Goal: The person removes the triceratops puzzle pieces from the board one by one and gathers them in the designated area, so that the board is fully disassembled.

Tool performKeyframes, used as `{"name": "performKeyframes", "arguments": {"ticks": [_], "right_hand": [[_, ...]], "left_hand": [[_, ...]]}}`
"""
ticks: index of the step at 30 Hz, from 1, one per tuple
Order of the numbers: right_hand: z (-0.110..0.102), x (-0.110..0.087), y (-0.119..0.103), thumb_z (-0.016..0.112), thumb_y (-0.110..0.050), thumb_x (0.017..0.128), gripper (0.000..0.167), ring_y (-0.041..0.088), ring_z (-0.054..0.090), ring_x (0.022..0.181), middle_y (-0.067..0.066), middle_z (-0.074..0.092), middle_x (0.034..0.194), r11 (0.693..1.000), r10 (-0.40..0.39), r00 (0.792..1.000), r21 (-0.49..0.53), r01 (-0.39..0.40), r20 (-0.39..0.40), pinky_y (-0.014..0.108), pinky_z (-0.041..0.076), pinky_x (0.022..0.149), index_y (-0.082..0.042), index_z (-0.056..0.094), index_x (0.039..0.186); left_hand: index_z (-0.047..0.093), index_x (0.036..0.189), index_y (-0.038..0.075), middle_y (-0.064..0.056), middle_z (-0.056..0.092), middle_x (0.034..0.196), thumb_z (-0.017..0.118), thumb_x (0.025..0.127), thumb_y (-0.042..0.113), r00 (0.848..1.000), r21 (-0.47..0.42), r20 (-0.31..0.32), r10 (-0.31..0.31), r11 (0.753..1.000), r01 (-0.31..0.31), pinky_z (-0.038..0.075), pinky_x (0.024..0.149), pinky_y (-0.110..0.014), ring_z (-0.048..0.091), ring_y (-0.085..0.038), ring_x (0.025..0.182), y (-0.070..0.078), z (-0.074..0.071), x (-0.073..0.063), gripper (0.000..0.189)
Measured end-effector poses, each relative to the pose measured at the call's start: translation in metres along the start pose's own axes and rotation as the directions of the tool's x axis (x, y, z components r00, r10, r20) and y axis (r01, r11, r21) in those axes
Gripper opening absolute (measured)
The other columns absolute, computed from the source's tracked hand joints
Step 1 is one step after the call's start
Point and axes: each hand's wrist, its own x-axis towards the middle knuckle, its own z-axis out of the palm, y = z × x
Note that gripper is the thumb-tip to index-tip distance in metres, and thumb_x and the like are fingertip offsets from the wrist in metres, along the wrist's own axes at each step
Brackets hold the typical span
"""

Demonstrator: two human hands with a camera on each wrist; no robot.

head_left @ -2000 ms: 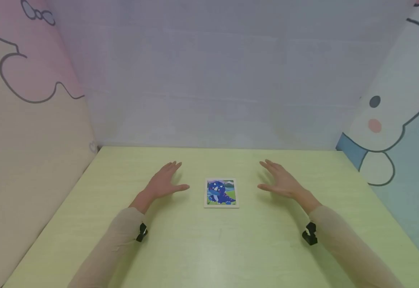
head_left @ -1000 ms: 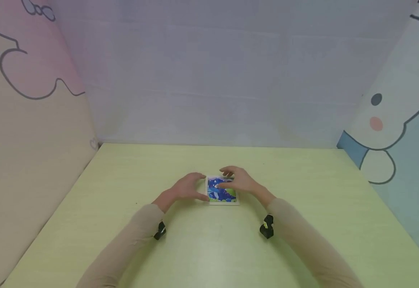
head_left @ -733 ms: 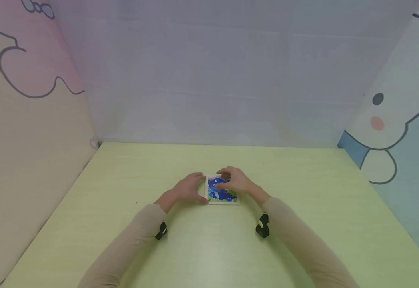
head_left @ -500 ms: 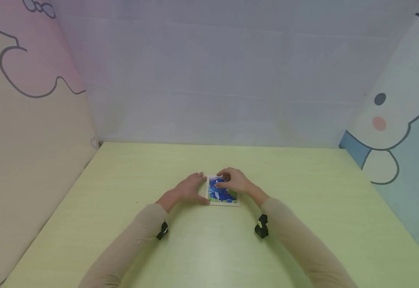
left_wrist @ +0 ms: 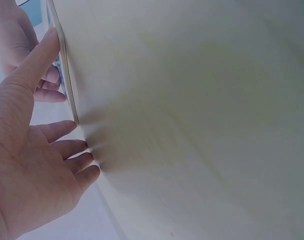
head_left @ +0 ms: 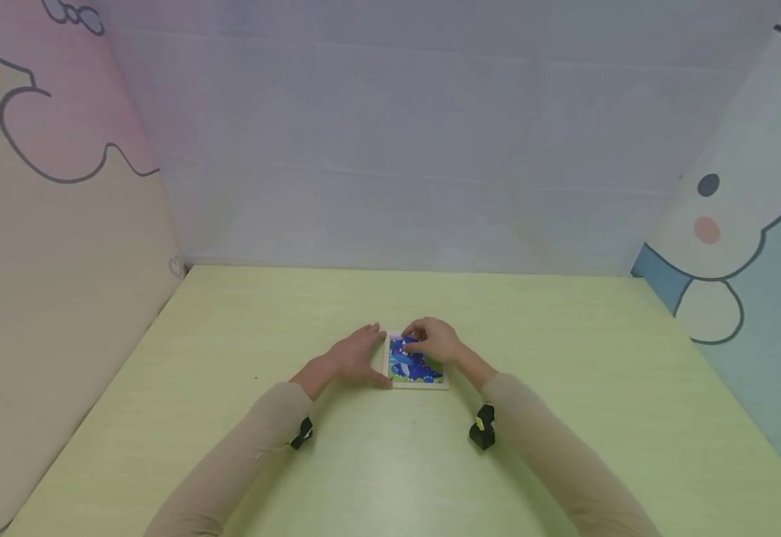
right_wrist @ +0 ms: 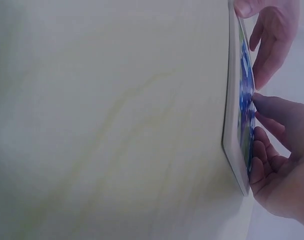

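Note:
A small square picture board (head_left: pixel 417 369) with a light frame and a blue dinosaur picture lies flat on the table. My left hand (head_left: pixel 358 358) spans its left side, fingers fairly straight. Its thumb (left_wrist: pixel 42 55) rests on the near-left corner, and in the left wrist view the fingertips touch down at the far-left corner. My right hand (head_left: pixel 438 341) is over the board's upper right part. In the right wrist view its thumb (right_wrist: pixel 277 107) and index fingertip touch the picture's surface close together, other fingers curled at the edge. Whether they pinch a piece of it, I cannot tell.
The pale yellow-green table (head_left: pixel 283 462) reaches back to a plain greyish wall (head_left: pixel 390 149). Side panels with cartoon drawings stand at left and right, such as the white figure (head_left: pixel 712 201) on the right.
Both hands have come in from either side to the board, the left to its left edge, the right onto its picture. Lately the right thumb and fingers have drawn closer together; the board barely shifts.

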Motion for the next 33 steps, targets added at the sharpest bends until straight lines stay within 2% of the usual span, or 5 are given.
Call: {"name": "performKeyframes", "arguments": {"ticks": [7,16,24,33], "right_hand": [[0.004,0.001,0.001,0.071,-0.022,0.078,0.023,0.012,0.05,0.07,-0.001,0.058,0.076,0.999,0.044,0.997,0.005,-0.043,-0.07,0.026,0.041,0.065,-0.01,0.069,0.098],[0.004,-0.002,-0.006,0.073,-0.021,0.076,0.023,0.012,0.051,0.067,-0.001,0.061,0.073,0.996,0.084,0.988,0.007,-0.084,-0.129,0.026,0.042,0.063,-0.01,0.072,0.096],[0.008,0.001,-0.004,0.073,-0.022,0.077,0.023,0.012,0.054,0.07,0.0,0.065,0.08,0.996,0.092,0.99,-0.012,-0.094,-0.102,0.028,0.045,0.066,-0.012,0.072,0.098],[0.002,0.004,-0.009,0.071,-0.02,0.078,0.02,0.013,0.048,0.065,-0.001,0.056,0.073,0.996,0.088,0.996,-0.023,-0.088,-0.013,0.024,0.038,0.059,-0.011,0.066,0.096]], "left_hand": [[0.028,0.142,0.005,-0.013,0.018,0.149,0.073,0.068,0.051,1.0,0.016,0.01,-0.008,1.0,0.007,0.021,0.109,-0.044,0.014,-0.029,0.137,0.001,0.0,0.002,0.098],[0.028,0.142,0.006,-0.014,0.019,0.149,0.073,0.068,0.052,1.0,0.019,0.012,0.0,1.0,0.0,0.023,0.107,-0.047,0.014,-0.031,0.137,0.0,-0.001,0.003,0.098],[0.028,0.142,0.007,-0.011,0.018,0.15,0.072,0.068,0.052,1.0,0.028,0.025,-0.017,0.999,0.016,0.023,0.108,-0.045,0.014,-0.029,0.137,-0.001,0.002,0.003,0.097],[0.028,0.142,0.006,-0.011,0.018,0.15,0.073,0.068,0.052,0.999,0.001,0.028,-0.025,1.0,0.025,0.024,0.107,-0.047,0.013,-0.029,0.137,-0.001,0.001,0.003,0.098]]}}
